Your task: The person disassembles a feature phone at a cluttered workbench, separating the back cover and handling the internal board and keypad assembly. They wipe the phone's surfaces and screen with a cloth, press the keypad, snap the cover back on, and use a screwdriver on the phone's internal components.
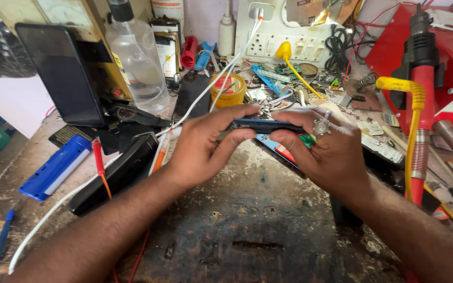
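Left hand (203, 149) and right hand (327, 152) pinch the slim blue-edged black phone (265, 125) edgewise, yellow solder-paste tin (228, 90) at 11 o'clock; grip should stay even.

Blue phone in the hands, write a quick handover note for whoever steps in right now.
Left hand and right hand both grip the slim blue phone, held edge-on above the worn workbench. Right hand wears two rings.
Nearby: red probe and black case to the left, yellow tin behind, hot-air tool to the right.
Done: phone picked up.
Left: cannot tell whether it is opened; check its edge first.
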Tool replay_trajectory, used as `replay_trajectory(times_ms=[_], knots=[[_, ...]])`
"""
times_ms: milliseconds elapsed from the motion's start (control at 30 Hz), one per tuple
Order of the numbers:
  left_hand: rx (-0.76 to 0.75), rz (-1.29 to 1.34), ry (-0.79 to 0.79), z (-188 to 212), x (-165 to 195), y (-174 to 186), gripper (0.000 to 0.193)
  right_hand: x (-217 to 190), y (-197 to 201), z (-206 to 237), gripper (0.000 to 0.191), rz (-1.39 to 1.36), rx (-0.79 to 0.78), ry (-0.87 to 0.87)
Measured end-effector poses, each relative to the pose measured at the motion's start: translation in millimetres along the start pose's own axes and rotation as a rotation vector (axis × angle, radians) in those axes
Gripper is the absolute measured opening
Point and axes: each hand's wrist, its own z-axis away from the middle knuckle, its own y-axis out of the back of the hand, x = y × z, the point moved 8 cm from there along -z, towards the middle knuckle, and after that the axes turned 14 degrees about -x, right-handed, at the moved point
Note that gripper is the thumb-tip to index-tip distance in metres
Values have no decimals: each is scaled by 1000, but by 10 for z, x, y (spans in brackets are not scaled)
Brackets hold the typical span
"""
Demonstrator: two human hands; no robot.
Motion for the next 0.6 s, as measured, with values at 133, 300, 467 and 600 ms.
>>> replay_trajectory(times_ms=[133, 300, 467, 600], knots=[[19, 71, 50, 10, -56, 17, 30, 126, -26, -38, 41, -275, -1, -46], [-12, 288, 177, -7, -186, -88, 32, 403, -125, -22, 31, -508, 12, -198], [-6, 258, 139, -18, -174, -75, 44, 515, -210, 6, 32, -509, -27, -260], [-15, 175, 168, -39, -175, -107, 40, 516, -183, 6, 34, -505, -24, -257]])
